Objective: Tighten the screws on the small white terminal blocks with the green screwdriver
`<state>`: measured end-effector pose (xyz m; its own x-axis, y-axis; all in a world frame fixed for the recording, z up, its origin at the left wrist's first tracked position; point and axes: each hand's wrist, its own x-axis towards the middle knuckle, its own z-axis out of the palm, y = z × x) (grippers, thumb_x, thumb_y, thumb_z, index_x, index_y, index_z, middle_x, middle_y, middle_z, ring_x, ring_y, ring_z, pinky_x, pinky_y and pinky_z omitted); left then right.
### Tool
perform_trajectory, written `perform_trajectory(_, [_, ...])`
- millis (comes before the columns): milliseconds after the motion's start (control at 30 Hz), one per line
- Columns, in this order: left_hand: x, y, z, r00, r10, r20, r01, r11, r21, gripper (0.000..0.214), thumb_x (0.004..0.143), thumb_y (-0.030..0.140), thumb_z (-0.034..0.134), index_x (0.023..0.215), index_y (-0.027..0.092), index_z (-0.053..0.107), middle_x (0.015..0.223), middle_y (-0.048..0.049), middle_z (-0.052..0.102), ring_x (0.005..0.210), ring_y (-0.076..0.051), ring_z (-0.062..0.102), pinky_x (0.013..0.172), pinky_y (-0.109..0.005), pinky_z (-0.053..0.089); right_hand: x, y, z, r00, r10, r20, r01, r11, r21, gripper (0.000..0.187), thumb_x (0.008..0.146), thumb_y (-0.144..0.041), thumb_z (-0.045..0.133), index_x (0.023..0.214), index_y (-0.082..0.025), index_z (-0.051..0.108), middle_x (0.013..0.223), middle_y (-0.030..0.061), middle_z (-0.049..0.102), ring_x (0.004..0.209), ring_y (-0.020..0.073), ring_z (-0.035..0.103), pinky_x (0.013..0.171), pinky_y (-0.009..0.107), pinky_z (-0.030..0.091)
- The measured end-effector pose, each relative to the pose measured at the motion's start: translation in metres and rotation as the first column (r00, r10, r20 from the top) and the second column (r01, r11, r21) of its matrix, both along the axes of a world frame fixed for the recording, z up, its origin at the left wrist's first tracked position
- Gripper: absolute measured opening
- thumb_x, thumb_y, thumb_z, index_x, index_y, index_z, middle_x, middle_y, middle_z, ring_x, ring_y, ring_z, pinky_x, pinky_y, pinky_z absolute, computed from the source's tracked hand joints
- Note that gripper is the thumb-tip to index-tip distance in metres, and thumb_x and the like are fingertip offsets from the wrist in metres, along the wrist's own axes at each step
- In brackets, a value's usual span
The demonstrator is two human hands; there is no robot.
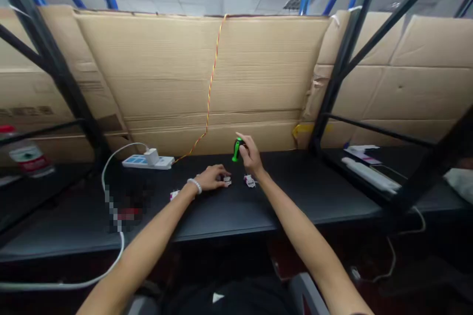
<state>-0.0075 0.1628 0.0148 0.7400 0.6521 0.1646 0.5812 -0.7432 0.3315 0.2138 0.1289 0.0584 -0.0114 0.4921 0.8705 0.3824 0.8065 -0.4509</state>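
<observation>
My right hand (252, 156) is raised just above the black table, its fingers closed round a green-and-black screwdriver (237, 149). The green handle end points down, and no shaft shows. My left hand (211, 177), with a pale bracelet on the wrist, rests on the table. Its fingertips are pinched on a small white part (227, 180), too small to make out in detail. Under my right wrist lies a similar small white and purple part (250, 181). Another white and purple piece (174, 195) sits beside my left forearm, partly covered by it.
A white power strip (162, 162) with a plugged-in adapter stands at the back left; its white cable (111, 157) curves to the front. Dark metal posts (332, 88) flank the table, and cardboard (258, 69) walls its back. At far left is a bottle (31, 157).
</observation>
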Motion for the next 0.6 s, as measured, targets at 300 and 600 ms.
perform_trajectory(300, [0.0003, -0.0008, 0.0003, 1.000, 0.010, -0.018, -0.010, 1.000, 0.002, 0.045, 0.088, 0.043, 0.080, 0.130, 0.025, 0.076, 0.126, -0.0084, 0.069, 0.118, -0.030, 0.066, 0.110, -0.041, 0.049, -0.0042, 0.0037, -0.0066, 0.999, 0.018, -0.035, -0.020, 0.999, -0.046, 0.049, 0.104, -0.038, 0.048, 0.150, -0.026, 0.056, 0.120, 0.0098, 0.065, 0.096, 0.0212, 0.066, 0.086, 0.038, 0.064])
perform_trajectory(600, [0.0008, -0.0017, 0.0008, 1.000, 0.009, -0.023, -0.009, 1.000, 0.010, 0.044, 0.088, 0.039, 0.081, 0.129, 0.024, 0.076, 0.127, -0.0083, 0.069, 0.119, -0.029, 0.067, 0.111, -0.040, 0.048, -0.0048, 0.0033, -0.0075, 0.997, 0.028, -0.066, -0.031, 0.998, -0.050, 0.049, 0.104, -0.045, 0.051, 0.148, -0.025, 0.058, 0.116, 0.0099, 0.067, 0.092, 0.0207, 0.066, 0.084, 0.039, 0.064])
